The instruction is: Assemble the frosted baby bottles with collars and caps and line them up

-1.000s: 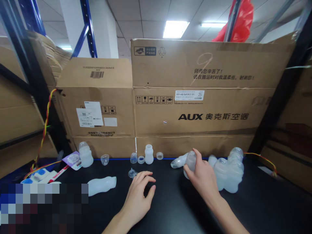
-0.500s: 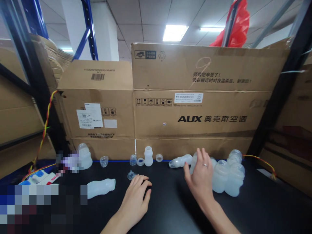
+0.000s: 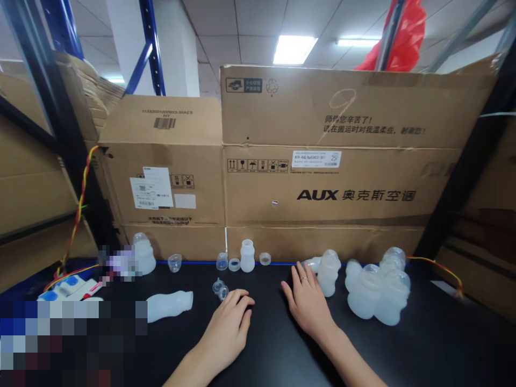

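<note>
My right hand (image 3: 308,302) lies flat and open on the black table (image 3: 274,344), holding nothing, a ring on one finger. Just right of it a capped translucent bottle (image 3: 328,272) stands upright, with a bottle lying on its side (image 3: 313,263) behind. My left hand (image 3: 229,329) rests on the table with fingers curled, nothing visible in them. A small clear nipple piece (image 3: 220,288) sits just beyond its fingertips. A cluster of capped bottles (image 3: 379,294) stands further right.
An uncapped bottle (image 3: 168,306) lies at the left. A small upright bottle (image 3: 247,256), rings (image 3: 234,264) and clear cups (image 3: 174,262) line the back edge beneath large cardboard boxes (image 3: 322,172). Another capped bottle (image 3: 143,253) and packaging sit far left.
My right hand set the capped bottle upright, let it go and moved left to lie flat on the table. My left hand has hardly moved.
</note>
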`<state>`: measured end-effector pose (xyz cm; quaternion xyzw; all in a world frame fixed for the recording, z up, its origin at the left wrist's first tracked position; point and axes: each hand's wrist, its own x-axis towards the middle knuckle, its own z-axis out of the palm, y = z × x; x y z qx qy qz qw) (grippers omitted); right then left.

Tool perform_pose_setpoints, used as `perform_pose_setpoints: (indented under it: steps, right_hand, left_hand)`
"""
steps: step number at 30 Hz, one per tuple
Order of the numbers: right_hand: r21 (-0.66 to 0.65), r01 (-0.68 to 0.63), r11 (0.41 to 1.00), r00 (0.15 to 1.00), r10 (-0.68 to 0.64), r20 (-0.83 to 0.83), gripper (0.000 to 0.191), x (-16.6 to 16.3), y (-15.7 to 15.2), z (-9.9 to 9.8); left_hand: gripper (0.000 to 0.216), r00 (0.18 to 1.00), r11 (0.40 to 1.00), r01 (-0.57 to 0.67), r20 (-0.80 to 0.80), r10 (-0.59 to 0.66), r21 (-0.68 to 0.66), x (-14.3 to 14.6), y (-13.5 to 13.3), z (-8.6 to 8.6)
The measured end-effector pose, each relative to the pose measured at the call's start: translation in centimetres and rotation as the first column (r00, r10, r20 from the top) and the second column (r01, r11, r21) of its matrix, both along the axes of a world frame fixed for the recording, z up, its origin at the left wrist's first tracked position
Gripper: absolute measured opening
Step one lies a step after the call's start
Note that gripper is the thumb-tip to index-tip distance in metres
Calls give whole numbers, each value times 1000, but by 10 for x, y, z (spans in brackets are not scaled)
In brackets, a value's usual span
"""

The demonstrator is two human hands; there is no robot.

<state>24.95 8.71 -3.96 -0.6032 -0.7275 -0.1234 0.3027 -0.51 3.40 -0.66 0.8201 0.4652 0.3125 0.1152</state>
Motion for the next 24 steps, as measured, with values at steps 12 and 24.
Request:
perform_pose_setpoints:
  steps: [12, 24]
  right_hand:
    - [-145, -166, 975, 986, 164, -23, 56, -41, 3, 26]
    - [-94, -252, 963, 960, 236, -151, 26, -43, 24, 26]
  left_hand:
    - [27, 867, 890, -368, -247, 433, 268, -17, 10, 38]
    - [21, 941, 943, -300, -118, 318, 144, -18, 9, 33]
